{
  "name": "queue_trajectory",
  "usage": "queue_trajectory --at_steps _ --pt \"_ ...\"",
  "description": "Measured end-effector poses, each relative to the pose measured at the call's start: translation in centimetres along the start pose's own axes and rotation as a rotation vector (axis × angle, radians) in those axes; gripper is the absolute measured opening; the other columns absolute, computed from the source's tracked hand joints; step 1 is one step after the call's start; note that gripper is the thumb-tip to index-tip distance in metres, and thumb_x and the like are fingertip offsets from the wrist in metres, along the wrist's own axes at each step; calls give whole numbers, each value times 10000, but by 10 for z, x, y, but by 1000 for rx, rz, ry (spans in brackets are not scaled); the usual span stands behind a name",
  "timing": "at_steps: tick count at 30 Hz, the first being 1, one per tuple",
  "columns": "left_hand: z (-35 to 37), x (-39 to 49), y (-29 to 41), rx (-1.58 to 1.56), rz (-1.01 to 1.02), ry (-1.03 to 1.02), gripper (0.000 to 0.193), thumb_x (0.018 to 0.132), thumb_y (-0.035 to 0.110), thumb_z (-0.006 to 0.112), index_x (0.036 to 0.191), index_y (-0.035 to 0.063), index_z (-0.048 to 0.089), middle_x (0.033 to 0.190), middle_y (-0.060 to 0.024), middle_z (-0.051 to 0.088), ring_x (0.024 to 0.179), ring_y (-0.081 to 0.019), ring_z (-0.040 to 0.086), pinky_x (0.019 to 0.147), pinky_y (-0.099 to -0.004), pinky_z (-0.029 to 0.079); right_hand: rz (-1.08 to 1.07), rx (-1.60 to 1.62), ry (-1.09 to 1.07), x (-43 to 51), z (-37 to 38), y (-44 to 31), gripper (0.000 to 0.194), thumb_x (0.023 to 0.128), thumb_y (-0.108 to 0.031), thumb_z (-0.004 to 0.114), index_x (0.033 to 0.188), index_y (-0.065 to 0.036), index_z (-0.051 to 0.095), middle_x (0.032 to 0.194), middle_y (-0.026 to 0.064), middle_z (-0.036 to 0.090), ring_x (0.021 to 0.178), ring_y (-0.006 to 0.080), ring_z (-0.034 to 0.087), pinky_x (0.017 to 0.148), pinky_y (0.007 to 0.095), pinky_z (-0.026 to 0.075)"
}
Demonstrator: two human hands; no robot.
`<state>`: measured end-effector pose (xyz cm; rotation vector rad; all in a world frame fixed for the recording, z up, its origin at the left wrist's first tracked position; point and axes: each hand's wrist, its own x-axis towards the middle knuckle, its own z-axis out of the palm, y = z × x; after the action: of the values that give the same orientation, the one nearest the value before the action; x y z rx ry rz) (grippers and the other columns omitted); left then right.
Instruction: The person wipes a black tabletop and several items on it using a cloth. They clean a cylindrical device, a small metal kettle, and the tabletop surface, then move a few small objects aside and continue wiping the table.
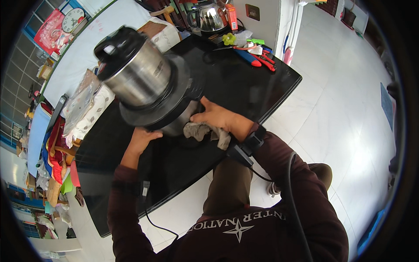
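A stainless-steel kitchen appliance [139, 80] with a black handled lid and a wide black collar stands over the dark table, its upper part slightly blurred. My left hand [140, 140] grips the near left side of its lower body, thumb pointing inward. On the right side, my right hand [219, 116] grips the same lower body, with some fingers hidden behind it. A crumpled grey rag [206, 132] hangs beneath my right palm, against the appliance; how firmly it is held cannot be seen.
The glossy black table [108, 183] carries red-handled tools [265, 62], a green flower-shaped item [228, 39] and a steel kettle [211, 19] at its far end. A leaf-patterned cloth [95, 113] lies along the left edge. A cable [157, 224] trails near my left forearm.
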<state>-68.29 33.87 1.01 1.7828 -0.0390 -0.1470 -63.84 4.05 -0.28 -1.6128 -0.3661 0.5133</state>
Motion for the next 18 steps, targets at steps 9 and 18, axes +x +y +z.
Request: queue_trajectory --at_steps 9,18 --pt "83 136 27 79 181 -208 593 664 22 824 1173 -36 526 919 -109 674 865 -203 659 774 -306 533 62 180 174 5 -121 3 995 760 -207 731 1497 42 111 1494 213 311 1349 254 356 1074 311 327" --pt "116 199 38 147 170 -266 838 659 40 839 1315 -27 320 951 -142 668 908 -218 653 824 -323 523 41 216 246 11 -175 5 995 755 -194 722 1501 32 103 1488 203 323 1328 254 382 1046 315 359"
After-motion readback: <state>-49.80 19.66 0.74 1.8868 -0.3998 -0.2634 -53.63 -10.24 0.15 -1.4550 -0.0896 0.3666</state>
